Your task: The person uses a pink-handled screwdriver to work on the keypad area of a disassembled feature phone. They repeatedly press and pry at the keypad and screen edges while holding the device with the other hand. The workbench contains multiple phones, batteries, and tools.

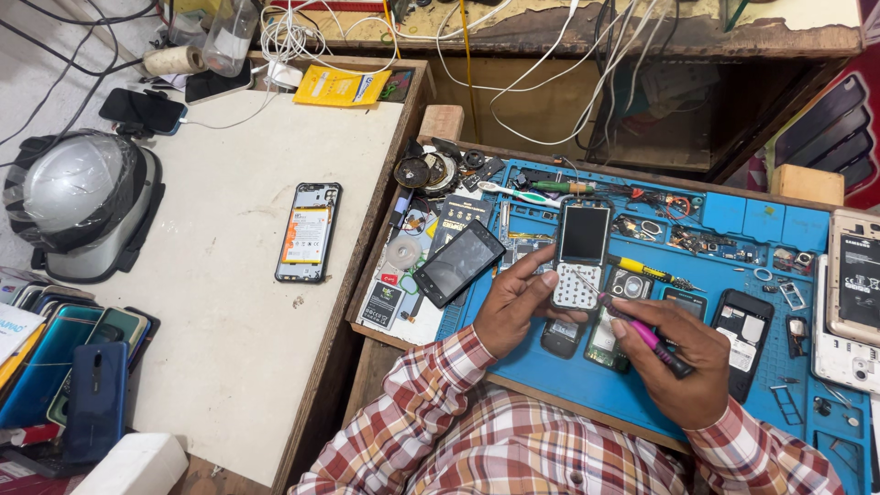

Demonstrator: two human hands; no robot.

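On the white tabletop at left, an opened smartphone shows an orange-and-white battery label, with a flat yellow packet beyond it. On the blue repair mat, the left hand steadies a white keypad phone, thumb pressed beside its keys. The right hand pinches a pink-handled screwdriver, tip at the keypad.

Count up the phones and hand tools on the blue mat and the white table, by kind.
Keypad phone under the left hand: 1
Black touchscreen phone: 1
Opened phone with orange battery on the white table: 1
Pink-handled screwdriver in the right hand: 1
Yellow-handled screwdriver: 1
Toothbrush: 1
Total: 6
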